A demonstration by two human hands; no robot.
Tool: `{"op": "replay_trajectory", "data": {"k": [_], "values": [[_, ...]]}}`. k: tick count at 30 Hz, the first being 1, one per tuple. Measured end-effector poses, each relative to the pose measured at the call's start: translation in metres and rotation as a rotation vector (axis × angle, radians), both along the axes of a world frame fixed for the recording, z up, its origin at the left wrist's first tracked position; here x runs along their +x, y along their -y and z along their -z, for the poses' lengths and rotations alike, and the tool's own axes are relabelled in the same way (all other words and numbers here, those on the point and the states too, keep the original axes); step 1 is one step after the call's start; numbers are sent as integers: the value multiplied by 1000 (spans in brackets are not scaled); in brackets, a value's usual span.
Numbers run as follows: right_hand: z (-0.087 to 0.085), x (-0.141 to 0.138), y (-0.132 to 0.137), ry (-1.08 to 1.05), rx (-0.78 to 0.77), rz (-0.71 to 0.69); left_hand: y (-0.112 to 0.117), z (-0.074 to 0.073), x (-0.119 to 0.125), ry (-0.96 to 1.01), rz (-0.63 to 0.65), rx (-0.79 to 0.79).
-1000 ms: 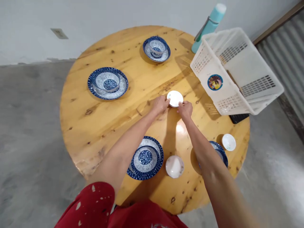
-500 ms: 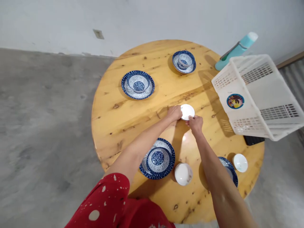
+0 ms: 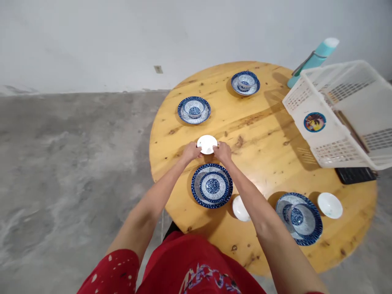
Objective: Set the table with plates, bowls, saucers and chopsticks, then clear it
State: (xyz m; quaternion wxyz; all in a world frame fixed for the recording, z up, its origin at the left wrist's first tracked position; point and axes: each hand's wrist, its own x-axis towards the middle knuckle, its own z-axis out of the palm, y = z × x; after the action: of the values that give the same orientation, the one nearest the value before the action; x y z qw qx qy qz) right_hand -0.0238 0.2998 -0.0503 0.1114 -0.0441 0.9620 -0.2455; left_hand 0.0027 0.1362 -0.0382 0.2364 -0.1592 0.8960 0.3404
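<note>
Between both hands is a small white bowl [image 3: 207,144], raised slightly over the table. My left hand [image 3: 192,151] grips its left rim, and my right hand [image 3: 223,151] pinches its right rim. Just below them lies a blue-patterned plate [image 3: 196,185] with a matching bowl [image 3: 212,185] on it. Another white bowl [image 3: 240,208] stands to its right, partly hidden by my right forearm. Beyond my hands is a second patterned plate [image 3: 183,116] carrying a bowl [image 3: 194,108]. Whether more than one white bowl is in my hands I cannot tell.
A white plastic basket [image 3: 332,143] stands at the table's right, with a turquoise bottle [image 3: 315,61] behind it and a black object [image 3: 357,175] by its base. More patterned dishes sit at the far edge [image 3: 245,81] and near right [image 3: 314,228], the latter beside a white bowl [image 3: 330,205].
Both hands have carried the white bowl leftward, from mid-table to just above the near-left plate. The camera view has shifted too. The other dishes stay in place on the table.
</note>
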Motion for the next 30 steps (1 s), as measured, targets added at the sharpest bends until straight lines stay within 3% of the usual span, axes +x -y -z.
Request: {"op": "replay_trajectory", "data": {"k": [5,9,15,24,30], "values": [[-5,-7,24,66,68,44,24,-5,-8,-37,18,-16],[-2,-20,44,76,74,66,46,-10,-25,-70,124,-85],[-1,-19,64,119,62,160,75,-5,-40,-116,323,-124],[-15,-9,81,164,30,275,99,-9,-50,-69,471,-38],[-11,-13,90,155,34,260,106,-7,-58,-72,463,-97]]}}
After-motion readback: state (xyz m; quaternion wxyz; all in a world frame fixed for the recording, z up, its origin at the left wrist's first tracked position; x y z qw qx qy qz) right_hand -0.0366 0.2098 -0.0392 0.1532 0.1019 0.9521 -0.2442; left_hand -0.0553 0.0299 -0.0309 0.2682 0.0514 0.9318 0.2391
